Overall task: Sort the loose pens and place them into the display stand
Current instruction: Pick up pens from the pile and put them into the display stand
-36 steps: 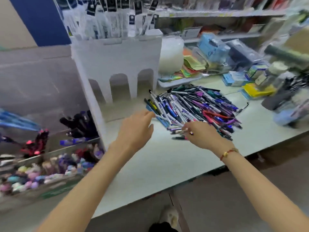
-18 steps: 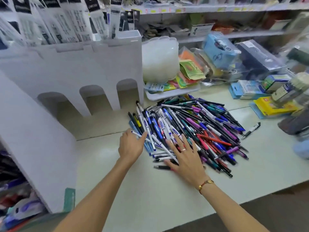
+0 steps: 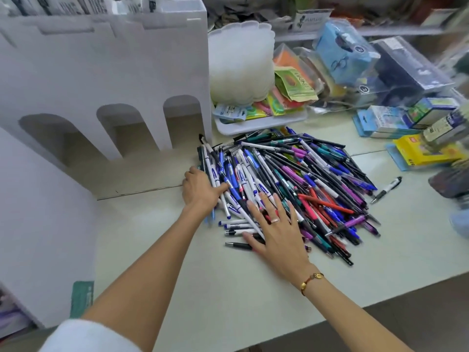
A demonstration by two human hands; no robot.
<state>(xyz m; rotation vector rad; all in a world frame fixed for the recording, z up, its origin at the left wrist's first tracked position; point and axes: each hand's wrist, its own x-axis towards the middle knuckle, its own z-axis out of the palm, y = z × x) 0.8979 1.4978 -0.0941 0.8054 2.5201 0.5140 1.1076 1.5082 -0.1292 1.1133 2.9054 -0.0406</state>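
Note:
A big heap of loose pens (image 3: 299, 179), white-and-blue, purple, black, teal and red, lies on the pale counter (image 3: 228, 288). My left hand (image 3: 200, 190) rests against the heap's left edge, its fingers lying on white-and-blue pens. My right hand (image 3: 276, 231) lies flat with spread fingers on the heap's near side, a ring on one finger. The white display stand (image 3: 106, 80) with three arched openings rises at the left, right behind the heap. One white-and-black pen (image 3: 387, 189) lies apart to the right.
Behind the heap stand a white tray (image 3: 256, 124) with coloured packets, a white scalloped stack (image 3: 239, 64) and blue boxes (image 3: 337, 50). A yellow pack (image 3: 426, 152) and more boxes lie at the right. The stand's white side panel (image 3: 43, 224) fills the left.
The view has come closer to the heap. Both hands have slid a little further onto the pens, the left one reaching more to the heap's left edge.

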